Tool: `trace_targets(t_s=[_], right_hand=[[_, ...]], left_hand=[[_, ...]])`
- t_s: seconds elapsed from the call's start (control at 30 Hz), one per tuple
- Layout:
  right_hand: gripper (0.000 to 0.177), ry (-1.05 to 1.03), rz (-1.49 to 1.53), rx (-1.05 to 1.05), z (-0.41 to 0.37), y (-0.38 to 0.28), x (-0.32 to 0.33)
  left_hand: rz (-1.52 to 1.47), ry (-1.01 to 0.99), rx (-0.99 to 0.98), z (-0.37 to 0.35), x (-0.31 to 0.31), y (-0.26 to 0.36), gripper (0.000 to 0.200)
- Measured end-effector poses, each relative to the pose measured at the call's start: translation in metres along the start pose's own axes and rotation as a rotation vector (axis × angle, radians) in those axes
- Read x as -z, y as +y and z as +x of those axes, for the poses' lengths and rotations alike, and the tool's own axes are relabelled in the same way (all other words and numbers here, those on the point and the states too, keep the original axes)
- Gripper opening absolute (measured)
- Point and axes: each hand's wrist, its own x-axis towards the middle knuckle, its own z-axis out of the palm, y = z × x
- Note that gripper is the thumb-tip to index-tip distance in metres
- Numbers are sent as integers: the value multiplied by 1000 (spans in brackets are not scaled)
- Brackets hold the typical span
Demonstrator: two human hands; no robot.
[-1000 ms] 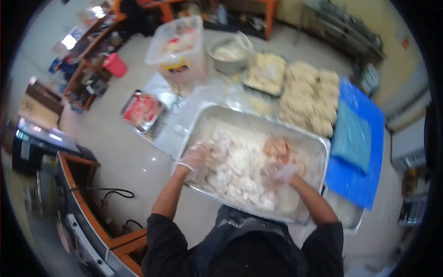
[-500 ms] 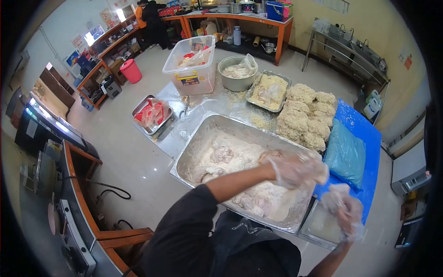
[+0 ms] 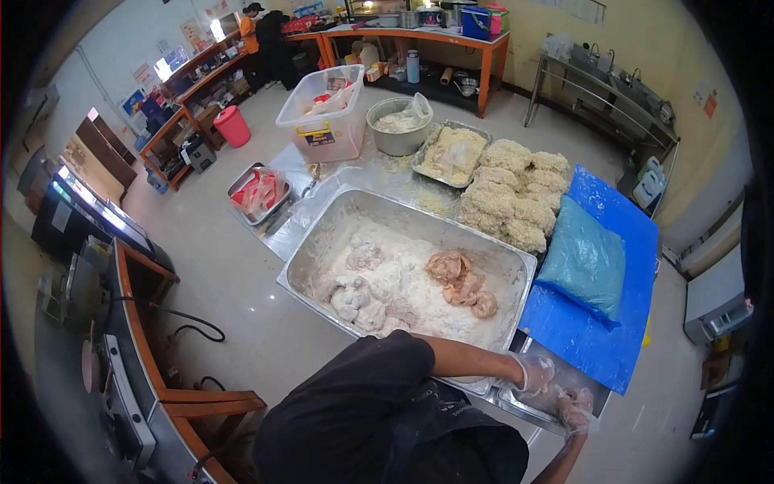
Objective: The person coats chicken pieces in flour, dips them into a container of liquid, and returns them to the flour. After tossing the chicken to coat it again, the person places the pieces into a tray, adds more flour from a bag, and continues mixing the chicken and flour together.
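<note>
My left hand [image 3: 534, 374], in a clear plastic glove, is over a small metal tray [image 3: 506, 397] at the right front corner of the big pan. Beside it, my right hand [image 3: 576, 410], also gloved, is over the same tray's right part. The fingers of both hands are too unclear to tell what they hold. The large metal pan [image 3: 322, 211] contains white flour [image 3: 395, 274]. Bare, reddish meat pieces [image 3: 461, 278] lie on the flour at the right, and flour-coated pieces [image 3: 353, 300] lie at the left.
Crumb-coated pieces [image 3: 512, 194] are piled behind the pan. A blue bag [image 3: 584, 258] lies on a blue board [image 3: 641, 282] at the right. Farther back are a crumb tray [image 3: 453, 155], a round pot [image 3: 398, 139] and a plastic bin [image 3: 322, 133]. Two people stand at the back left.
Both hands have moved down to the small tray, my left hand leaving the space above the pan. The reddish meat at the pan's right is now uncovered. The view has shifted slightly.
</note>
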Motion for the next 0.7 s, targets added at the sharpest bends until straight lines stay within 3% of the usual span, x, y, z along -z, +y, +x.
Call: trace_targets(t_s=[0.07,0.13,0.17,0.23,0.27,0.33,0.4,0.57,0.7], right_hand=[[29,-24,-33,126,15,31,-21],[30,-65,-172,89,24,30,-23],[31,-85,-245,70,27,30,-23],[34,-12,110,172,21,56,-36],[36,24,287,221,21,69,-41],[37,-103,-324,354,28,59,-44],[40,-174,-646,389,33,48,-48],[49,-197,-733,382,37,41,-54],[33,10,-463,609,25,31,-29]], left_hand=[[43,64,5,6,-21,-11,35],[149,91,-58,6,-23,-11,38],[166,18,23,10,-23,-7,36],[199,-127,184,11,-4,10,34],[230,-144,166,16,-10,6,32],[296,-181,128,35,-41,-20,30],[352,-225,80,44,-55,-34,29],[395,-277,-17,42,-37,-27,31],[435,-304,-72,41,-27,-25,32]])
